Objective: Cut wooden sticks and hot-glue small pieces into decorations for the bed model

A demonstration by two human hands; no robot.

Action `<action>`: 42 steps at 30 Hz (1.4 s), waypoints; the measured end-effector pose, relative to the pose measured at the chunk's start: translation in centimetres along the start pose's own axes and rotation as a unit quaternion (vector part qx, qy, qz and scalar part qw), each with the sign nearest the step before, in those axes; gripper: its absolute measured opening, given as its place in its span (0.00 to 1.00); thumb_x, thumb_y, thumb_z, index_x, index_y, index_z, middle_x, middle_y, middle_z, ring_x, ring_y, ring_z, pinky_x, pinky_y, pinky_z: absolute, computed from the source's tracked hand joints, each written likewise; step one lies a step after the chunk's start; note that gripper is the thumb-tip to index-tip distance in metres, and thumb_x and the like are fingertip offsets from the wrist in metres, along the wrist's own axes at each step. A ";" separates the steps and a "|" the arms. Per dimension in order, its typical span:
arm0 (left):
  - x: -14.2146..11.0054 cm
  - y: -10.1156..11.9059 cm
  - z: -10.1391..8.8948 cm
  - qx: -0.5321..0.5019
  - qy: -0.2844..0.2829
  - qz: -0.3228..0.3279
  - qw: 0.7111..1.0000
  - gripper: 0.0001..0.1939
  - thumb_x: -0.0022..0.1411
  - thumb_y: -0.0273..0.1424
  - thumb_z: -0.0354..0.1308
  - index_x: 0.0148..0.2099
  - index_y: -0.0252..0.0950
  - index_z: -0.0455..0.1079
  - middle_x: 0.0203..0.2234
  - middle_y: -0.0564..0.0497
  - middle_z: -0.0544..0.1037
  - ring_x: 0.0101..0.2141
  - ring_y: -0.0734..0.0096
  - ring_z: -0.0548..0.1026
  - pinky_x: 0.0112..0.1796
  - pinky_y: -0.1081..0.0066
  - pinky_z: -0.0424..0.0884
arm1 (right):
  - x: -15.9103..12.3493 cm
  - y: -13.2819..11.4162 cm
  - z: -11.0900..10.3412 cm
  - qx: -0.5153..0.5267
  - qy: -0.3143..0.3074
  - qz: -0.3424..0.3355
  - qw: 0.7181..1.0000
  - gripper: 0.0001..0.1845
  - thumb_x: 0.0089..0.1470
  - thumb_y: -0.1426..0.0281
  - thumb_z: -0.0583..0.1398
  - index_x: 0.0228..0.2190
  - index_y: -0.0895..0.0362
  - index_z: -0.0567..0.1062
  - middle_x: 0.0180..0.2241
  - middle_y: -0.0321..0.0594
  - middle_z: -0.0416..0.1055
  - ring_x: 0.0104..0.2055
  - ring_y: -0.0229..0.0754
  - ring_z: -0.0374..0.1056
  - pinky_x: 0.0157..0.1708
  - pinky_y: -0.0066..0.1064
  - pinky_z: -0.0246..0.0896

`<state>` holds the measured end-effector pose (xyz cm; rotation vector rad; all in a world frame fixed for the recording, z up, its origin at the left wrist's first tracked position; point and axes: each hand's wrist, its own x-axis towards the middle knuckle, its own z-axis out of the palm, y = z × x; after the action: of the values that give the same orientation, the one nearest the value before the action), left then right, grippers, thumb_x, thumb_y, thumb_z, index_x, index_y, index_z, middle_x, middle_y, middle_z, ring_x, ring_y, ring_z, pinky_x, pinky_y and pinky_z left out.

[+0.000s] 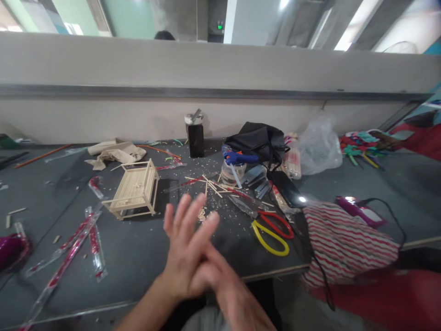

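My left hand (184, 248) is raised over the front edge of the dark table, its fingers stretched and spread, holding nothing. My right hand (217, 271) presses against it near the thumb and palm; its fingers are mostly hidden there. Just beyond the fingertips lie small cut wooden bits (202, 214) and a loose heap of thin wooden sticks (213, 185). To the left stands a small bed-shaped frame (132, 188) of pale sticks. Scissors (272, 230) with one red and one yellow handle lie to the right of my hands.
A blue glue gun (241, 157) rests on a clear tub (229, 174). Behind are a black bag (258, 138) and an upright black phone (196, 141). Red-and-clear plastic wrappers (70, 250) lie left. A striped cloth bag (347, 239) and another phone (287, 188) are right.
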<state>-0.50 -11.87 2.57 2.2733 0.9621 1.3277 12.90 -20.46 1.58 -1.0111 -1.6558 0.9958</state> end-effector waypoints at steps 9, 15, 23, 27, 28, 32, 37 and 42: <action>2.9 -8.1 0.5 0.111 -0.006 -0.071 0.991 0.11 0.66 0.32 0.49 0.43 0.39 0.73 0.41 0.48 0.79 0.50 0.60 0.72 0.53 0.56 0.63 | -3.8 6.6 -11.0 -0.450 0.224 0.056 0.863 0.17 0.61 0.65 0.54 0.51 0.52 0.70 0.45 0.46 0.76 0.46 0.50 0.73 0.48 0.46 0.69; 2.0 -10.9 1.6 0.102 -0.016 -0.083 0.991 0.10 0.65 0.29 0.50 0.40 0.37 0.73 0.36 0.47 0.79 0.41 0.62 0.74 0.44 0.60 0.68 | -2.4 10.4 -13.7 -0.571 0.138 0.039 0.808 0.21 0.60 0.68 0.52 0.53 0.60 0.68 0.48 0.54 0.73 0.49 0.55 0.69 0.47 0.50 0.67; 1.9 -11.4 1.5 0.079 -0.010 -0.068 0.994 0.08 0.64 0.27 0.52 0.39 0.37 0.73 0.34 0.48 0.79 0.39 0.63 0.74 0.42 0.62 0.69 | -1.7 8.7 -14.9 -0.548 0.029 0.045 0.834 0.24 0.50 0.76 0.56 0.50 0.60 0.68 0.41 0.50 0.75 0.42 0.51 0.72 0.44 0.43 0.70; 1.9 -11.5 1.6 0.077 -0.009 -0.075 0.994 0.08 0.64 0.27 0.52 0.39 0.37 0.74 0.34 0.48 0.79 0.40 0.63 0.74 0.42 0.62 0.69 | -3.0 8.0 -14.4 -0.554 0.055 0.040 0.830 0.25 0.47 0.76 0.55 0.49 0.60 0.66 0.39 0.50 0.75 0.41 0.52 0.73 0.41 0.44 0.71; 1.9 -11.5 1.5 0.079 -0.010 -0.075 0.994 0.08 0.64 0.27 0.52 0.39 0.37 0.74 0.34 0.48 0.79 0.40 0.63 0.74 0.42 0.62 0.69 | -3.4 7.8 -14.2 -0.546 0.065 0.046 0.834 0.25 0.47 0.76 0.54 0.49 0.60 0.66 0.39 0.50 0.75 0.40 0.52 0.74 0.41 0.43 0.72; 2.0 -11.0 1.6 0.089 -0.032 -0.073 0.993 0.09 0.64 0.27 0.52 0.39 0.37 0.74 0.34 0.47 0.79 0.40 0.63 0.74 0.42 0.62 0.69 | -4.8 6.5 -13.9 -0.469 0.095 0.120 0.870 0.25 0.47 0.73 0.55 0.50 0.57 0.64 0.37 0.45 0.75 0.37 0.47 0.75 0.39 0.39 0.73; 2.7 -8.7 2.3 0.098 -0.089 -0.042 0.990 0.09 0.64 0.26 0.51 0.40 0.37 0.73 0.34 0.48 0.79 0.42 0.61 0.73 0.43 0.59 0.67 | -6.2 4.9 -13.3 -0.297 0.101 0.205 0.927 0.25 0.46 0.73 0.58 0.49 0.54 0.65 0.37 0.42 0.77 0.38 0.44 0.75 0.39 0.32 0.72; 5.2 -5.4 4.9 0.042 -0.160 0.001 0.986 0.10 0.65 0.25 0.50 0.41 0.36 0.73 0.35 0.48 0.79 0.39 0.64 0.74 0.41 0.62 0.67 | -7.3 5.4 -11.7 -0.175 0.130 0.211 0.953 0.24 0.42 0.75 0.60 0.45 0.53 0.70 0.37 0.41 0.77 0.37 0.43 0.76 0.36 0.28 0.71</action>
<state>3.42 -4.18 0.23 2.4518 0.9165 0.8982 26.79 -23.46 -2.69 -1.7113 -1.4516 0.8011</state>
